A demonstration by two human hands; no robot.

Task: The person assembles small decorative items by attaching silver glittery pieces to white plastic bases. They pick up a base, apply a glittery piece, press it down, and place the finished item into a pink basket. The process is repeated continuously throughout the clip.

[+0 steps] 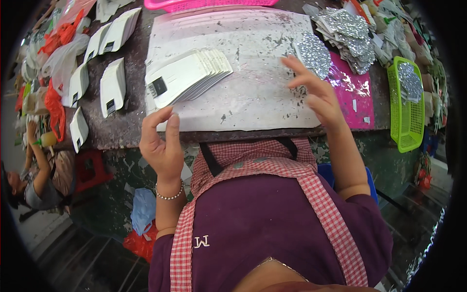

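Observation:
A fanned stack of white cards (194, 70), with a black patch at its lower left corner, lies on the worn white work sheet (262, 104). Just below that corner is my left hand (162, 138), its thumb and forefinger bent but apart, and nothing shows between them. My right hand (318, 95) hovers over the right part of the sheet with its fingers spread, holding nothing. Beyond its fingertips a silver glitter piece (314, 54) rests at the sheet's right edge, partly over a shiny pink sheet (357, 92).
Several more stacks of white cards (113, 87) stand at the left. A heap of silver glitter pieces (343, 34) lies far right, near a green basket (408, 134). A pink basket (209, 5) sits at the back. Plastic bags (65, 58) crowd the left, where another person (41, 180) is seated.

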